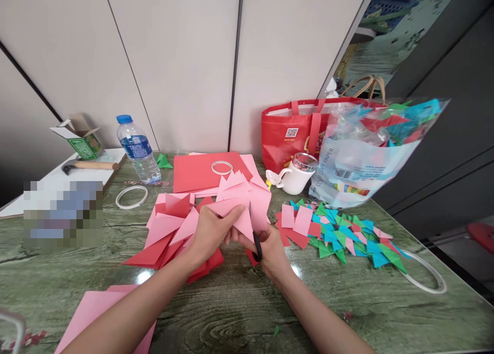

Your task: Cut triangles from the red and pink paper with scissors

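Note:
Between thumb and fingers, my left hand (216, 228) grips a piece of pink paper (241, 221) in front of me. My right hand (270, 251) is closed around black-handled scissors (257, 247), whose blades point away from me and lie across the pink paper. Other folded pink paper pieces (239, 184) stand just behind the blades. To the left of my hands spreads a loose heap of folded red and pink paper (170, 235). Cut pink and red rectangles (303, 220) lie to the right. My right fingers are partly hidden by the scissors and paper.
Small folded green, blue and pink pieces (343, 235) cover the table's right side near a white ring (432, 282). Behind stand a white mug (296, 176), a red bag (278, 138), a filled plastic bag (347, 163) and a water bottle (135, 148). A hammer (90, 165) lies left.

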{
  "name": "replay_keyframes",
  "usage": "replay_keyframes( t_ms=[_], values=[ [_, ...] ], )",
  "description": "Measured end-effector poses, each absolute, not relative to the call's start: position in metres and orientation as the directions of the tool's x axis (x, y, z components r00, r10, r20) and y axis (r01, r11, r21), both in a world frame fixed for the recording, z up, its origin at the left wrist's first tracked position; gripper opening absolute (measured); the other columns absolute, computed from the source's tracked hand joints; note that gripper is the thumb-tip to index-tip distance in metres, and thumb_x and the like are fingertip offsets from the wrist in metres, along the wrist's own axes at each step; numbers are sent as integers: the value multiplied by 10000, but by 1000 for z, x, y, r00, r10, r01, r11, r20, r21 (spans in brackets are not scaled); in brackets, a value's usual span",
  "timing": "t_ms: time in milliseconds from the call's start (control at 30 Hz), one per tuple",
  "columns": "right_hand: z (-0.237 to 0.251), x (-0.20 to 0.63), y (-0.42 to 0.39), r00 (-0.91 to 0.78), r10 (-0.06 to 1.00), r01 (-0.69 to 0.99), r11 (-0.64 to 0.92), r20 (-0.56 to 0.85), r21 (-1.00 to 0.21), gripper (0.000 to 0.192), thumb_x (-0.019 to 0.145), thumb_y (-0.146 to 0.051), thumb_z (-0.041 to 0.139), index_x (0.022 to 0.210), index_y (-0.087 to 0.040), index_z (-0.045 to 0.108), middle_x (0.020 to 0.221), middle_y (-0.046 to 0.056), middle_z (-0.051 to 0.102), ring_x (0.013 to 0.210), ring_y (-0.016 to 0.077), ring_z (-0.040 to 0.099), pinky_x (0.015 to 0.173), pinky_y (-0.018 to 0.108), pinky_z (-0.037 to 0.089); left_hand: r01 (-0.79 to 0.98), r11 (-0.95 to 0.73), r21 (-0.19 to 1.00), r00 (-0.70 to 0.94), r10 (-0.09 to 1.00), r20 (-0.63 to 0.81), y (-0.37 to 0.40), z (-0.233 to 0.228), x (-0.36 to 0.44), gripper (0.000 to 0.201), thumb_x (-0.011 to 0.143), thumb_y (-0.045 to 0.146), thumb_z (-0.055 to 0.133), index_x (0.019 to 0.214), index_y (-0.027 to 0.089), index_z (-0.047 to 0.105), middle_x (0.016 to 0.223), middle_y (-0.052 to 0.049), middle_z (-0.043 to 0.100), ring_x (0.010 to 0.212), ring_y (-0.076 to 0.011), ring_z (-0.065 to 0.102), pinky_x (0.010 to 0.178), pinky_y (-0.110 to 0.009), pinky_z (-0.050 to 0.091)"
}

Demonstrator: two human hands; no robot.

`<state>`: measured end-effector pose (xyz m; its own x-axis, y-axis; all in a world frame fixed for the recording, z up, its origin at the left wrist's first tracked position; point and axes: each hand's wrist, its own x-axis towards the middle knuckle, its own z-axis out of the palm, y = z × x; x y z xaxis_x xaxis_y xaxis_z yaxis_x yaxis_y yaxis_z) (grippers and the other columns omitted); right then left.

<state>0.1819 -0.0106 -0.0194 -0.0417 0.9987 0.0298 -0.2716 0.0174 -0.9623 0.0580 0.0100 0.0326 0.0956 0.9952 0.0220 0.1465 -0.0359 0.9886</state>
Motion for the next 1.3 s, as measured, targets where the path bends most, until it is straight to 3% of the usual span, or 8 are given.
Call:
replay_keyframes(
  t_ms=[300, 600, 1300],
  values=[
    [-23, 180, -10, -29, 998, -253, 50, 59, -966, 424, 544, -364, 768, 867, -158, 585, 765, 65, 698, 790, 243, 646, 610, 295, 510, 98, -29, 995, 135, 991, 15, 8, 38, 60, 396, 747, 355, 585, 428, 124, 547, 353, -18, 535, 265, -84, 434, 289, -190, 306],
    [-24, 180, -10, 7, 999, -236, 45, 44, -971, 351, 513, -290, 774, 769, -167, 568, 695, 34, 684, 615, 191, 615, 501, 253, 445, 43, -24, 999, 177, 984, 16, 7, 38, 60, 389, 750, 353, 588, 442, 118, 547, 358, -22, 540, 276, -83, 452, 294, -176, 320],
    [-22, 181, -9, 65, 997, -279, 50, 34, -959, 241, 536, -194, 719, 688, -182, 533, 670, 11, 649, 612, 165, 581, 498, 225, 416, 29, 38, 999, 211, 976, -43, 6, 36, 63, 396, 769, 319, 566, 429, 116, 546, 341, -14, 526, 256, -79, 440, 282, -173, 306]
  ],
)
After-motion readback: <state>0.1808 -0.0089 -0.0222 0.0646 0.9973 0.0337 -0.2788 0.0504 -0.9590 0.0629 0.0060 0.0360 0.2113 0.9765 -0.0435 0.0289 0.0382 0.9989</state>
